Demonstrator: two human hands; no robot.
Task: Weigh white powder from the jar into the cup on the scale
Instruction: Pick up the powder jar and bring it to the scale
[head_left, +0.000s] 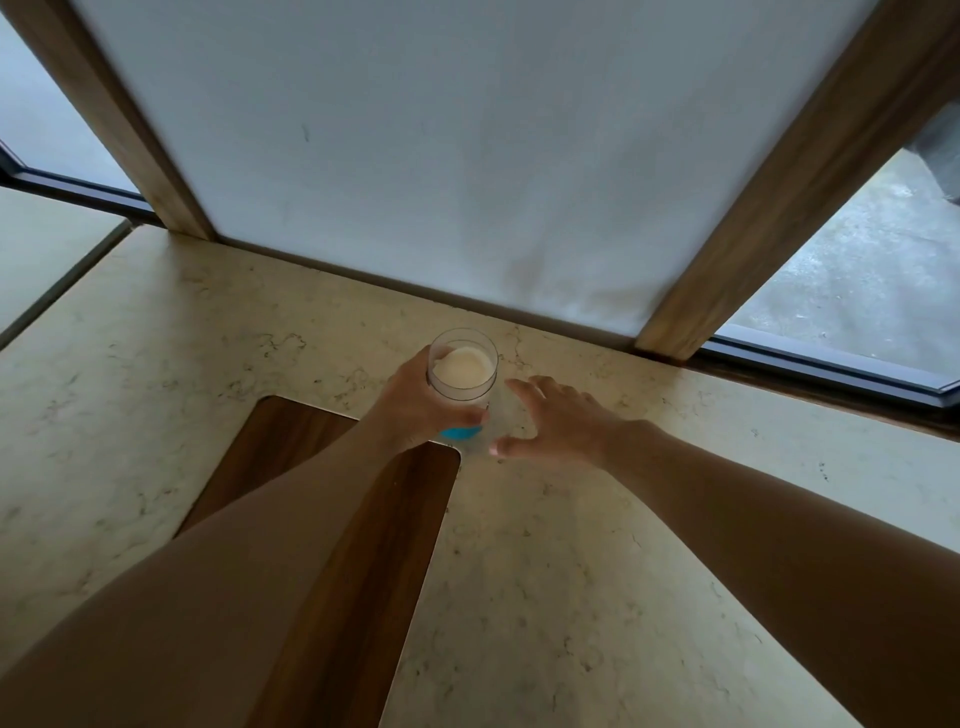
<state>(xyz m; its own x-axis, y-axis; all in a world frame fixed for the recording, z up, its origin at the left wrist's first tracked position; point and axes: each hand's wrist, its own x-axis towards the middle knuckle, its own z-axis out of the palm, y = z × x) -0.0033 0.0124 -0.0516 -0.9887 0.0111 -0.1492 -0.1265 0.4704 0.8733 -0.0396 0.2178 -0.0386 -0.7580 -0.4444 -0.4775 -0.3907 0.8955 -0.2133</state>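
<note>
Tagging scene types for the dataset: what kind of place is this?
Probably a home kitchen or similar indoor counter by a window. Cues: a marble-look countertop, a wooden board on it, and wood-framed windows just behind. No scale in view.

- A pale marbled stone counter (571, 571) fills the lower part of the view, cream with thin grey veins.
- A dark wooden panel (363, 545) with rounded corners is set into the counter, running from the near edge toward the wall.
- Straight ahead rises a matte white wall panel (441, 156), smudged darker near its lower right.
- Light wooden posts frame it: one on the left (119, 119), one on the right (795, 192).
- Windows with dark frames sit on either side; the right window (852, 280) shows wet grey ground outside.
- The light is soft, dim daylight.
</note>
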